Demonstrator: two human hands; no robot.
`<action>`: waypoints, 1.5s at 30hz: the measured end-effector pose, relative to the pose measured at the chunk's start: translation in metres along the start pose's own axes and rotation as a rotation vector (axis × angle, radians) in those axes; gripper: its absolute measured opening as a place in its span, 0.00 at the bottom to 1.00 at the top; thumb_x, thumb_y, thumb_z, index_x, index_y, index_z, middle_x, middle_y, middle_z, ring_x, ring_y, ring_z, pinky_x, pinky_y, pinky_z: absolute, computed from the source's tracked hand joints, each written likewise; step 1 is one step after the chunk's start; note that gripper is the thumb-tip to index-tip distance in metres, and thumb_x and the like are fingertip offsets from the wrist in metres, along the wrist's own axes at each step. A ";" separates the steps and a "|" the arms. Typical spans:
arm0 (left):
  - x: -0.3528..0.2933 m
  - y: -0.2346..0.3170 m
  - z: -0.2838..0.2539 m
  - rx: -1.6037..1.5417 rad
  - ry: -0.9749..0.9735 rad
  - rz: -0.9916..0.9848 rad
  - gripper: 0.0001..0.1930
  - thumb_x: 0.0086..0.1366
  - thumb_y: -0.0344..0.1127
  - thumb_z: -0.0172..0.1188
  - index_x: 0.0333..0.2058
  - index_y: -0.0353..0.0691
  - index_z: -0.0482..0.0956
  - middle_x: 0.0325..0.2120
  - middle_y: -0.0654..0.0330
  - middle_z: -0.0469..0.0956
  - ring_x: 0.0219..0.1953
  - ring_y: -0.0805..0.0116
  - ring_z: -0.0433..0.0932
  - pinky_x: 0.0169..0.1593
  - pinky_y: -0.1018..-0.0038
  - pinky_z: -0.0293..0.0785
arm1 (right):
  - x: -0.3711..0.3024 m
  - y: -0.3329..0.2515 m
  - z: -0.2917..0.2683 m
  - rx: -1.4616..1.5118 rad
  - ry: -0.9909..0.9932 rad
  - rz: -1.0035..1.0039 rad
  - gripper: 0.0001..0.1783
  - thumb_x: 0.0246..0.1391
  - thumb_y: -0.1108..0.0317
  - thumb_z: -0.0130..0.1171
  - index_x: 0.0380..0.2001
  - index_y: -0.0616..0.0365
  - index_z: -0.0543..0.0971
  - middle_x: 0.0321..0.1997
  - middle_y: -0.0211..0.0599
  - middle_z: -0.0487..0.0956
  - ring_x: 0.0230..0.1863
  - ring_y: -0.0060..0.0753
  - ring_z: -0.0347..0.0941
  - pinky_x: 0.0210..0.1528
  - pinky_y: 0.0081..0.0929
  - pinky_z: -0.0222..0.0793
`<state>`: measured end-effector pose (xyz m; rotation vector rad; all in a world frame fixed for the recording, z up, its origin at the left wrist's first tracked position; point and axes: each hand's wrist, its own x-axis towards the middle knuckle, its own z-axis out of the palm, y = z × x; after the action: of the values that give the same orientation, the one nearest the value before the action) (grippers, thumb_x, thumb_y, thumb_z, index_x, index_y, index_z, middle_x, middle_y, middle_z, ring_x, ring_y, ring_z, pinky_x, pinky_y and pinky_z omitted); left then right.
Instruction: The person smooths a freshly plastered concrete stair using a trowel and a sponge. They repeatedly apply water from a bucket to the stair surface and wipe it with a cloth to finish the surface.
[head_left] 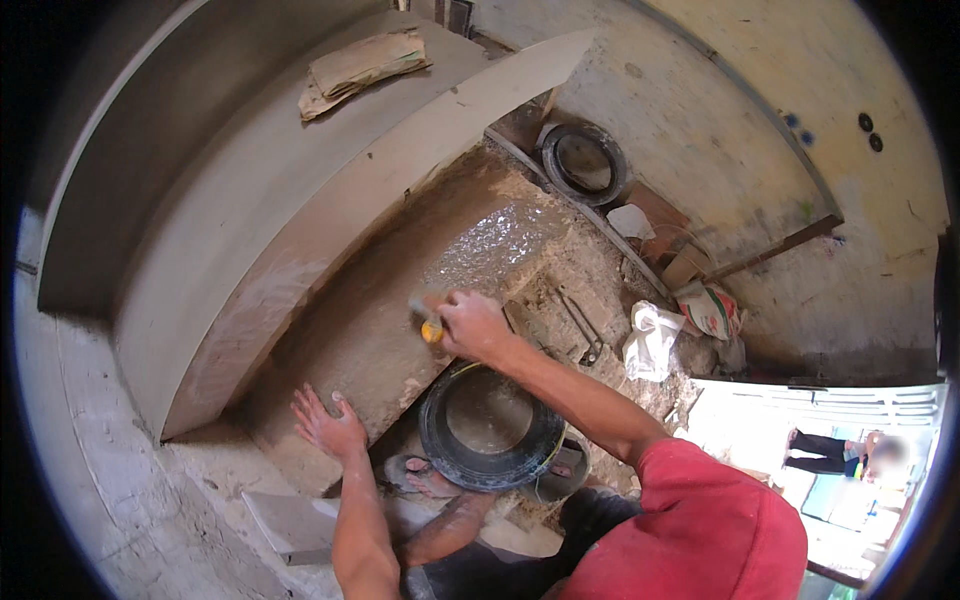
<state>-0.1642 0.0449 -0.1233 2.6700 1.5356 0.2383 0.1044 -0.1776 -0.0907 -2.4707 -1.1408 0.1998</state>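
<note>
My right hand [474,326] is closed on a yellow-ended trowel [432,331], held low over a slab of grey-brown cement [350,320]. The tool is smeared by motion and its blade is hard to make out. At the slab's near left end, my left hand [330,425] is open, palm down with the fingers spread, on or just above the surface. Water glistens on the far part of the slab. Below my right forearm stands a round black tub [490,425] with grey mix inside, beside my bare foot.
A curved pale wall [300,235] borders the slab, with folded brown paper [365,70] on the ledge behind. A second black tub [583,163], a white plastic bag [652,340] and a printed sack [708,310] lie right. Another person [840,455] is beyond the bright opening.
</note>
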 end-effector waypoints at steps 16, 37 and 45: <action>0.002 0.001 -0.002 0.010 -0.021 0.011 0.36 0.72 0.49 0.58 0.77 0.54 0.61 0.79 0.60 0.56 0.81 0.53 0.51 0.80 0.46 0.43 | 0.080 0.150 -0.061 -0.326 0.337 0.339 0.15 0.55 0.60 0.66 0.46 0.49 0.87 0.37 0.49 0.85 0.43 0.54 0.84 0.46 0.49 0.81; 0.003 -0.002 0.005 0.019 -0.009 0.013 0.37 0.72 0.49 0.59 0.77 0.56 0.61 0.79 0.61 0.57 0.80 0.53 0.51 0.80 0.46 0.43 | -0.218 -0.033 0.109 0.441 -0.422 0.519 0.24 0.54 0.61 0.71 0.55 0.49 0.86 0.52 0.49 0.86 0.51 0.50 0.83 0.54 0.45 0.80; 0.001 0.000 0.002 0.024 0.010 0.017 0.35 0.73 0.48 0.58 0.76 0.54 0.62 0.79 0.60 0.57 0.80 0.52 0.52 0.80 0.46 0.44 | -0.035 0.056 -0.068 -0.030 0.227 0.296 0.16 0.57 0.67 0.71 0.48 0.53 0.87 0.42 0.42 0.87 0.44 0.50 0.83 0.47 0.44 0.77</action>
<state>-0.1636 0.0462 -0.1250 2.7058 1.5285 0.2355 0.1406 -0.2569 -0.0546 -2.6005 -0.6888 -0.0161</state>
